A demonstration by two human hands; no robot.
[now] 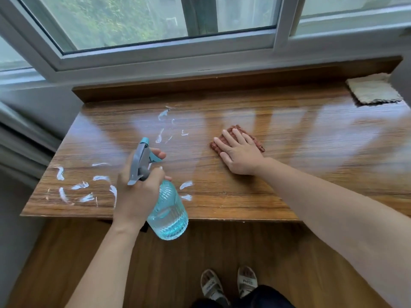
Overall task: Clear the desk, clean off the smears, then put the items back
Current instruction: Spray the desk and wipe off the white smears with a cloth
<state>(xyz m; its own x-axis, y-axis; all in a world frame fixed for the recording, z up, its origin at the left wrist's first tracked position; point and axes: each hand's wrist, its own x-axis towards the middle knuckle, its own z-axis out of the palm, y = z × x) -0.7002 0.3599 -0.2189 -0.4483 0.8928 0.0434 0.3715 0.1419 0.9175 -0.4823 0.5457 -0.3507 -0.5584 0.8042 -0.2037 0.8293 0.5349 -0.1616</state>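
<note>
Nearest the desk edge, left hand (138,192) grips blue spray bottle (166,210), finger on trigger, over white smears (82,185). Farther in, right hand (239,152) presses flat on reddish cloth (258,142). Wooden desk (289,174) cleared; beige rag (372,90) far corner. Cleaning step; next likely spray smears, then wipe left.

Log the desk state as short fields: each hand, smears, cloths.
left hand: left hand grips the ribbed blue plastic spray bottle over the desk's front edge
right hand: right hand presses flat on the reddish-brown folded cloth
smears: white smears on the wooden desk, left part
spare cloth: beige cloth, far right corner
</note>
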